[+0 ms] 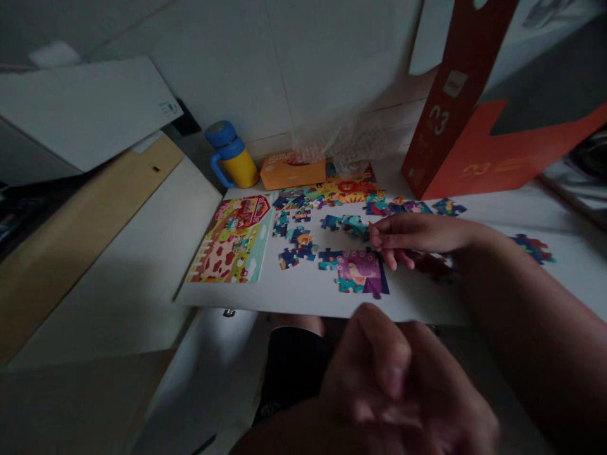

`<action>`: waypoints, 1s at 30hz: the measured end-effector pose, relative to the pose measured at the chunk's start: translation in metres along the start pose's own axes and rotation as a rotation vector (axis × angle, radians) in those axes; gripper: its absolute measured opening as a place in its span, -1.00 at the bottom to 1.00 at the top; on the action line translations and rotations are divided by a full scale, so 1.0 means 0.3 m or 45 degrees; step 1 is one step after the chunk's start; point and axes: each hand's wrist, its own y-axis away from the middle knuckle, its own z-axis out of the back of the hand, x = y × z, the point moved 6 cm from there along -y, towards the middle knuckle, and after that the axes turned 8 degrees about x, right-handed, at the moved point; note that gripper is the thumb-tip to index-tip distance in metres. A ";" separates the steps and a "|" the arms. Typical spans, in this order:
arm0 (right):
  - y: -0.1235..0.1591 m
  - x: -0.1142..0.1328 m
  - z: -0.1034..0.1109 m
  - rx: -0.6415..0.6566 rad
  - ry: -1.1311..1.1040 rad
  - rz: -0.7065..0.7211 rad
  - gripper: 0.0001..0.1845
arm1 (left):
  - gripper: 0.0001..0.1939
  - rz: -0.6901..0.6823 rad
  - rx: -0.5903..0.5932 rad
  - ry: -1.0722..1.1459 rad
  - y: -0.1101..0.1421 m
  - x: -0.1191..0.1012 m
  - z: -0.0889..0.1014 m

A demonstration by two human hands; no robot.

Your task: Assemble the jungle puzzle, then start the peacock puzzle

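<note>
My right hand reaches in from the right over the white tabletop. Its thumb and forefinger are pinched at the edge of a teal puzzle piece. Just below lies a joined purple and teal puzzle section. Dark blue pieces with an orange figure lie to the left. Partly hidden under my right hand and wrist are reddish pieces. In the foreground, below the table edge, my left hand is curled closed and blurred; whatever it may hold is hidden.
A farm picture board lies at the left. Behind the pieces are a lion puzzle section, an orange box, clear bubble wrap and a blue-yellow bottle. A large red-orange box stands back right. More pieces lie far right.
</note>
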 end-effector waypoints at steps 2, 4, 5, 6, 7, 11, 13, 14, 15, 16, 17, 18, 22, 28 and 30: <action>0.001 -0.001 0.003 -0.004 0.004 0.032 -0.41 | -0.63 -0.181 -0.058 0.234 -0.042 -0.009 0.039; 0.002 -0.001 0.005 -0.006 0.017 0.046 -0.40 | -0.62 -0.271 -0.120 0.369 -0.057 -0.012 0.068; 0.003 0.000 0.006 -0.004 0.022 0.049 -0.41 | -0.63 -0.264 -0.139 0.376 -0.057 -0.011 0.076; 0.003 0.001 0.005 -0.002 0.026 0.052 -0.41 | -0.65 -0.252 -0.145 0.375 -0.053 -0.011 0.080; 0.002 0.003 0.005 0.001 0.027 0.058 -0.42 | -0.66 -0.239 -0.150 0.372 -0.047 -0.012 0.083; 0.000 0.007 0.005 0.000 0.015 0.082 -0.45 | -0.64 -0.208 -0.184 0.351 -0.028 -0.016 0.088; 0.000 0.007 0.006 -0.001 0.000 0.081 -0.46 | -0.65 -0.195 -0.203 0.296 -0.024 -0.014 0.097; 0.000 0.007 0.005 -0.002 -0.009 0.079 -0.47 | -0.66 -0.182 -0.207 0.237 -0.020 -0.012 0.106; 0.001 0.009 0.004 -0.002 -0.020 0.077 -0.48 | -0.65 -0.173 -0.210 0.153 -0.012 -0.011 0.117; 0.001 0.012 0.002 -0.001 -0.030 0.075 -0.48 | -0.65 -0.167 -0.208 0.040 -0.001 -0.012 0.133; 0.002 0.016 -0.001 0.004 -0.038 0.074 -0.49 | -0.64 -0.162 -0.201 -0.105 0.015 -0.017 0.151; 0.001 0.019 -0.005 0.011 -0.042 0.074 -0.49 | -0.65 -0.194 -0.201 -0.275 0.034 -0.031 0.175; -0.021 0.021 -0.035 0.115 -0.019 0.088 -0.51 | -0.83 -0.237 -0.106 -1.247 0.091 -0.114 0.272; -0.053 0.009 -0.115 0.437 -0.022 0.062 -0.49 | -0.73 -0.476 0.130 -2.456 0.043 -0.217 0.387; -0.051 0.019 -0.129 0.468 0.002 0.060 -0.51 | -0.73 -0.498 0.097 -2.562 0.018 -0.225 0.434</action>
